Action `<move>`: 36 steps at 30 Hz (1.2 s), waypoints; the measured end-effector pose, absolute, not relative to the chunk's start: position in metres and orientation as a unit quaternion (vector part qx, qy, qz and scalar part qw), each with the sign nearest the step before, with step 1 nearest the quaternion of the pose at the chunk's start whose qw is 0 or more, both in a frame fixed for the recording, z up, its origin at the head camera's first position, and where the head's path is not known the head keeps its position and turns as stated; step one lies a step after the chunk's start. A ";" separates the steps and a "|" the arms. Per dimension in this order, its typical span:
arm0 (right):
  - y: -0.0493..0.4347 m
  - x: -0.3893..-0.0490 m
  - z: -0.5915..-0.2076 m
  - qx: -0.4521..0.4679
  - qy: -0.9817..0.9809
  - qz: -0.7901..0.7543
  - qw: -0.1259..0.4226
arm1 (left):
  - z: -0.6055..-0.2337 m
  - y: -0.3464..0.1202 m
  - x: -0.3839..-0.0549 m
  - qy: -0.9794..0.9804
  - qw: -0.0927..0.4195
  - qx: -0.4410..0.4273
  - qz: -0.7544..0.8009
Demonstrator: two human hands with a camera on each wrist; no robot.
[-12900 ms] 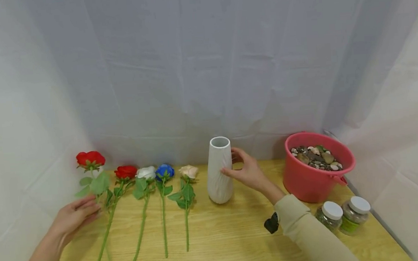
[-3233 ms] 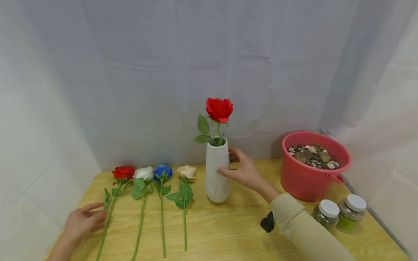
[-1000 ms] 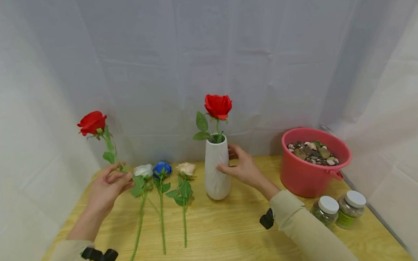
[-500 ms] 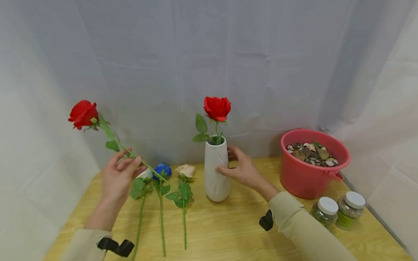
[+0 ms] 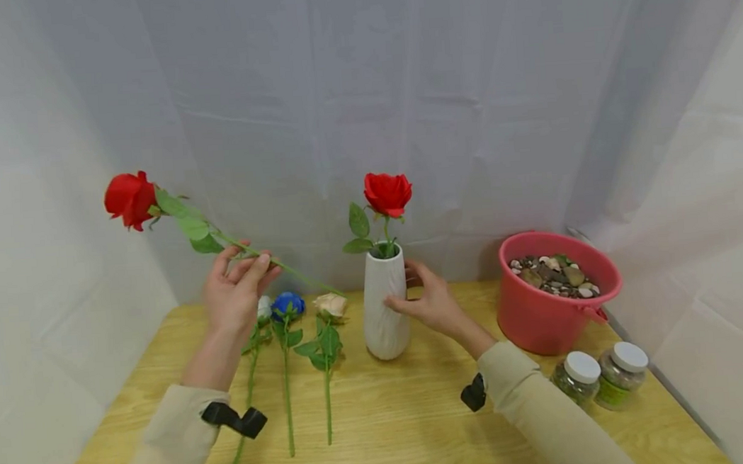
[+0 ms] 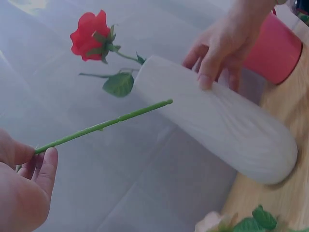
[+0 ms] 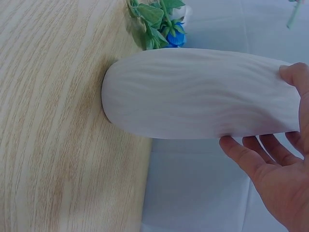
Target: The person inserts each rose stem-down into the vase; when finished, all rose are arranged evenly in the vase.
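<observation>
Two hands are at work on my screens, and the head view gives me the widest look: the left hand [image 5: 237, 290] is up over the bench [image 5: 396, 429], pinching a red rose [image 5: 130, 200] by its stalk, bloom out to the left and lower end slanting down to the right, near the vase [image 5: 385, 309] but apart from it. The right hand [image 5: 436, 302] grips that vase, which stands upright on the bench with a second red rose [image 5: 388, 194] in its mouth. From the head camera the vase hides some of the right fingertips; the right wrist camera shows me the thumb on one side of the wall and fingers on the other, plus the rippled base sitting on the wood. The left wrist camera gives me the bare stem end [image 6: 104, 126] up close, while the held bloom shows in the head view alone. Counting up, I get five roses: two red, one white rose [image 5: 264, 308] partly covered by the left arm, one blue rose [image 5: 288, 304] and one cream rose [image 5: 331, 305], those last three lying on the bench. To the right I count one pink bucket [image 5: 543, 321] of stones [image 5: 556, 281] and, in front of it, two white-lidded jars [image 5: 622, 380].
</observation>
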State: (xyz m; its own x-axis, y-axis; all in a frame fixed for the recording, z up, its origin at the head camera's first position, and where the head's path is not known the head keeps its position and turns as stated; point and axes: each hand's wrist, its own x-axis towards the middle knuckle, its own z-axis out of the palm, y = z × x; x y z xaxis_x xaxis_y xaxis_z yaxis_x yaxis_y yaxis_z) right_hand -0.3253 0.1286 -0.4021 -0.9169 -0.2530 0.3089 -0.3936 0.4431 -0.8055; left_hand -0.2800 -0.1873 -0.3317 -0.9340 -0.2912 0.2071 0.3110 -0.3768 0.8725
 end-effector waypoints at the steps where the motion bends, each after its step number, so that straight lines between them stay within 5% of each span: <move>1: 0.129 -0.325 -0.402 0.190 -0.847 0.492 0.071 | -0.330 -0.184 -0.281 -0.521 0.182 -0.016 -0.834; 36: 0.127 -0.327 -0.403 0.191 -0.849 0.487 0.078 | -0.303 -0.121 -0.311 -0.492 0.244 -0.108 -0.828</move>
State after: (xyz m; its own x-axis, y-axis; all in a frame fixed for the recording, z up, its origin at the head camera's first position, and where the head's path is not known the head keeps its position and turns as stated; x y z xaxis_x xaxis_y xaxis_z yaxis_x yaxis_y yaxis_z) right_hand -0.3265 0.1272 -0.4030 -0.9148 -0.2483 0.3185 -0.4002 0.4524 -0.7970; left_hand -0.3111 -0.1213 -0.3034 -0.8574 -0.2986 0.4191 0.5109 -0.3957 0.7632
